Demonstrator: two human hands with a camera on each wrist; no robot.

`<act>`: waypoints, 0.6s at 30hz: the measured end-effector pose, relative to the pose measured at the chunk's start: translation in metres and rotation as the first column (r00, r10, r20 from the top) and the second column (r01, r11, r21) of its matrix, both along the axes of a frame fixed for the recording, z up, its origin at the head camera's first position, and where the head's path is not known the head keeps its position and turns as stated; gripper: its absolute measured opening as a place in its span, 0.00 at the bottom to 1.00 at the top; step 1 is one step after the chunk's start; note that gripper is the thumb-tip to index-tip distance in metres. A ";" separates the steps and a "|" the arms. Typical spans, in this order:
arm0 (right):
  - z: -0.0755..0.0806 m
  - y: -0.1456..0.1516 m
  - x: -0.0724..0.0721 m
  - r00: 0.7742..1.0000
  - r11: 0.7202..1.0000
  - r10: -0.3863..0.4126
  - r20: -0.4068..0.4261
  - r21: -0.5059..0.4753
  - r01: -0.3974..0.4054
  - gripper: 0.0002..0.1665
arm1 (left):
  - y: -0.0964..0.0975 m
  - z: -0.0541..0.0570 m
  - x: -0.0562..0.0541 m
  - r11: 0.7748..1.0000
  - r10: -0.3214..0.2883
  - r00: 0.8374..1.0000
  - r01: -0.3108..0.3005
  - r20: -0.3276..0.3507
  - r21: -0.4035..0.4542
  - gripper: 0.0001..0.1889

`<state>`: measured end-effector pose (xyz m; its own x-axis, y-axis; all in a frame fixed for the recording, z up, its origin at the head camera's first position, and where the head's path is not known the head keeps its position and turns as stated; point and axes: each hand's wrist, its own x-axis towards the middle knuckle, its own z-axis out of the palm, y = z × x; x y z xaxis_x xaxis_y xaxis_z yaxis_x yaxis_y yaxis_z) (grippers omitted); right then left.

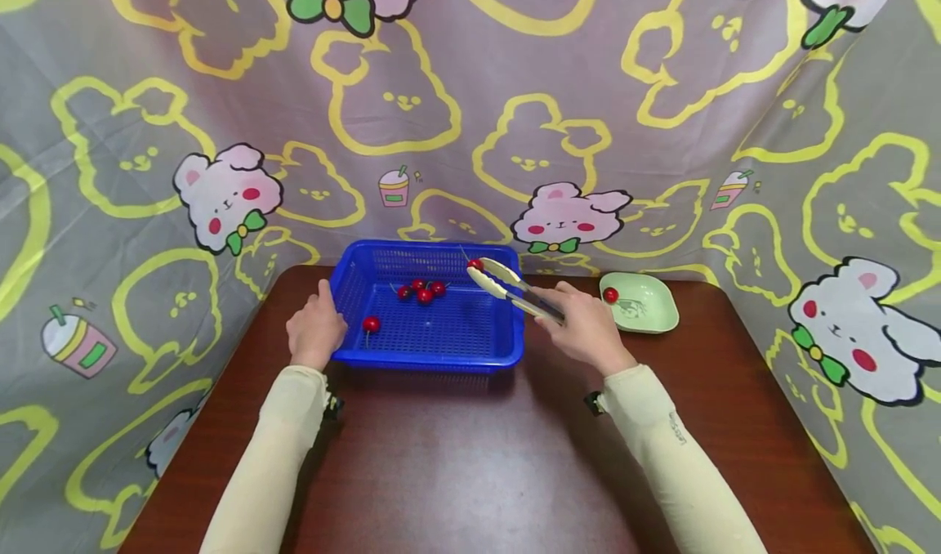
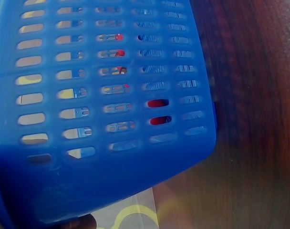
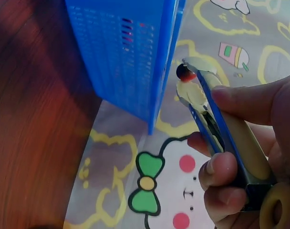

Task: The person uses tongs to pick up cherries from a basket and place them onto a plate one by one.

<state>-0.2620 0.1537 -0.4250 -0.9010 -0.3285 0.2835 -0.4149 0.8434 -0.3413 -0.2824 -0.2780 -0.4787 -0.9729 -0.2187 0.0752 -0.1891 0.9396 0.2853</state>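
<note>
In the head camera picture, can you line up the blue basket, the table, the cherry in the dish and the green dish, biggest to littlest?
1. Table
2. Blue basket
3. Green dish
4. Cherry in the dish

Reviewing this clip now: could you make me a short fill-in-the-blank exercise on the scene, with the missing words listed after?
1. The person's ____ grip holds the tongs, which pinch a cherry.
2. The other grip touches a basket coloured ____.
3. The number of cherries in the dish is ____.
4. In the head view, the dish stands to the basket's ____.

Missing words: right; blue; one; right.
</note>
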 end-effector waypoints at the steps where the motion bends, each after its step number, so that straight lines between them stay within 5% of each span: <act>1: 0.001 0.003 0.002 1.000 1.000 -0.007 0.000 -0.007 0.007 0.28 | 0.000 0.000 0.000 1.000 0.002 1.000 -0.002 0.004 0.000 0.35; 18: 0.008 0.076 0.020 0.989 0.988 -0.146 0.007 -0.043 0.146 0.29 | -0.001 0.004 0.002 1.000 -0.012 1.000 0.012 0.020 0.004 0.37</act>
<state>-0.2418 0.2298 -0.4172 -0.9395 -0.1805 0.2912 -0.2867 0.8795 -0.3798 -0.2805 -0.2790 -0.4748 -0.9767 -0.2073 0.0552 -0.1836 0.9406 0.2855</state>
